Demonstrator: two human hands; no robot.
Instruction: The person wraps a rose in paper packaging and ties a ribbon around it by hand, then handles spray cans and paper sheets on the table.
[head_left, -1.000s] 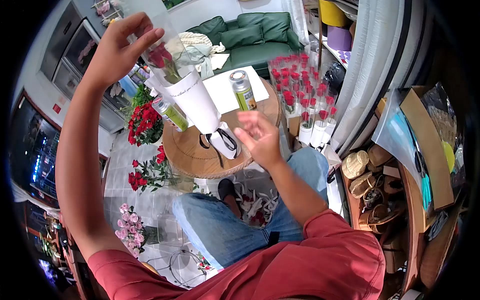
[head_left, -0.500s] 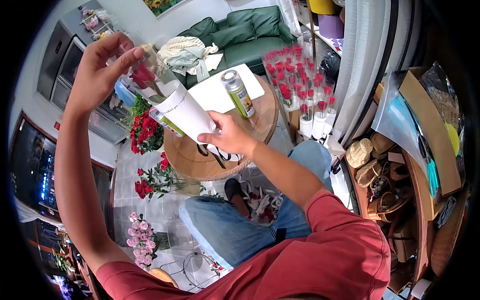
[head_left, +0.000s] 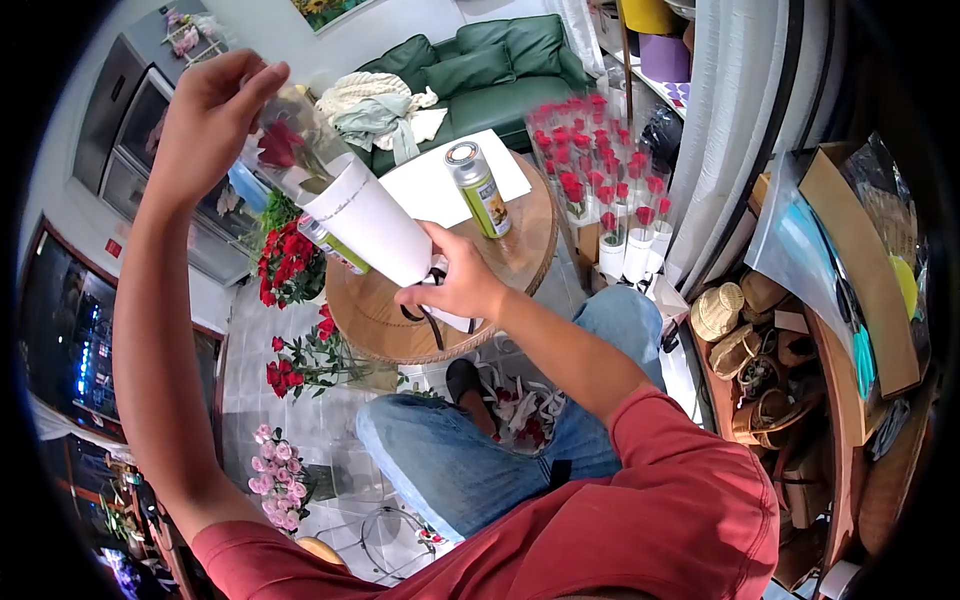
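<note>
A single red rose [head_left: 281, 148] stands tilted inside a clear plastic sleeve [head_left: 305, 120], its lower part wrapped in white printed paper [head_left: 372, 222]. My left hand [head_left: 215, 110] is raised at the upper left, thumb and fingers pinched at the top edge of the sleeve. My right hand [head_left: 458, 275] grips the lower end of the wrapped rose, thumb underneath. Black ribbon [head_left: 437, 335] hangs below that hand. Behind the wrap, a round wooden table [head_left: 400, 330] bears a green-and-silver spray can [head_left: 478, 190], white sheets [head_left: 510, 180] and another green can [head_left: 335, 248].
Many wrapped red roses [head_left: 590, 160] stand beyond the table to the right. Red roses [head_left: 290, 262] and pink roses [head_left: 280, 478] are at the left. A green sofa [head_left: 490, 105] is behind. A shelf with baskets [head_left: 735, 350] is close on my right.
My left hand has moved slightly up along the top of the sleeve. My right hand has shifted a little lower on the wrapped rose, and the white paper has turned slightly.
</note>
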